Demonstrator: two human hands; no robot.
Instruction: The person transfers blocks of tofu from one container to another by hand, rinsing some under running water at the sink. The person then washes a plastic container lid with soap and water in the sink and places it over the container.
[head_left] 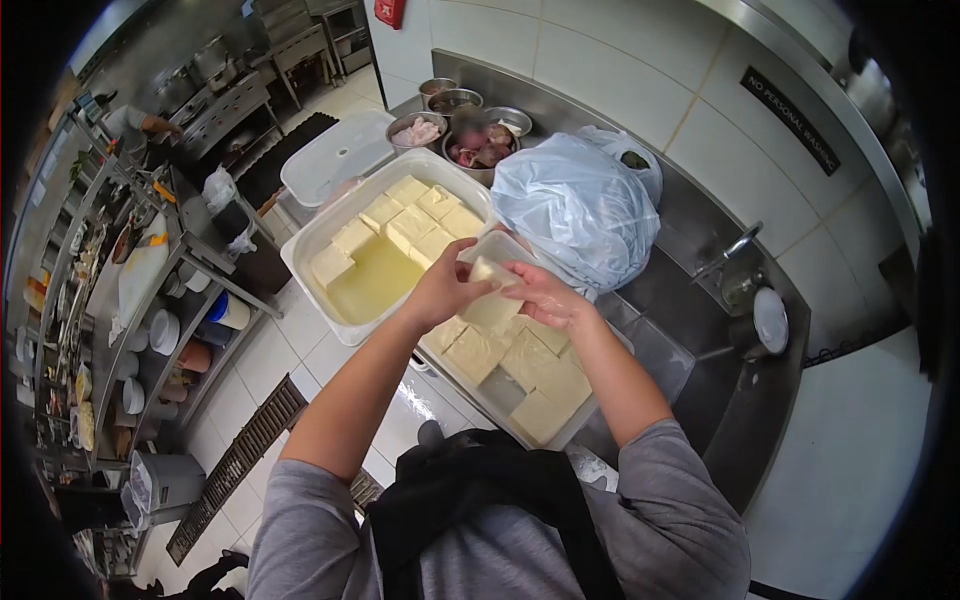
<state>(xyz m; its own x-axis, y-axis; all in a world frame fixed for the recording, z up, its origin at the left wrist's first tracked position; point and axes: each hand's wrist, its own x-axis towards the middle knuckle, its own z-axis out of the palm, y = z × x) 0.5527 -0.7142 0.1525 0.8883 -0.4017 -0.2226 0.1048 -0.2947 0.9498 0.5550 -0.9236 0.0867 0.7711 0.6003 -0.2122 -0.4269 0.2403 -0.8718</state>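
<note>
My left hand [453, 287] and my right hand [548, 294] meet over a clear tub [503, 246], both with fingers closed around a pale block [492, 303] that looks like tofu or white cheese. Its lower part looks wet and slightly see-through. Below my hands, several cream-coloured blocks [532, 362] lie side by side in that tub. To the left, a white tub [303, 268] holds more such blocks [408, 226] in yellowish liquid [378, 282], with open liquid at its near end.
A tied pale-blue plastic bag [575, 205] bulges beside the tubs. Metal bowls with meat-like pieces [417, 132] stand behind, near a white lid [335, 155]. A tap [730, 250] is at right. Shelving [150, 330] runs along the left; another person [128, 122] works farther back.
</note>
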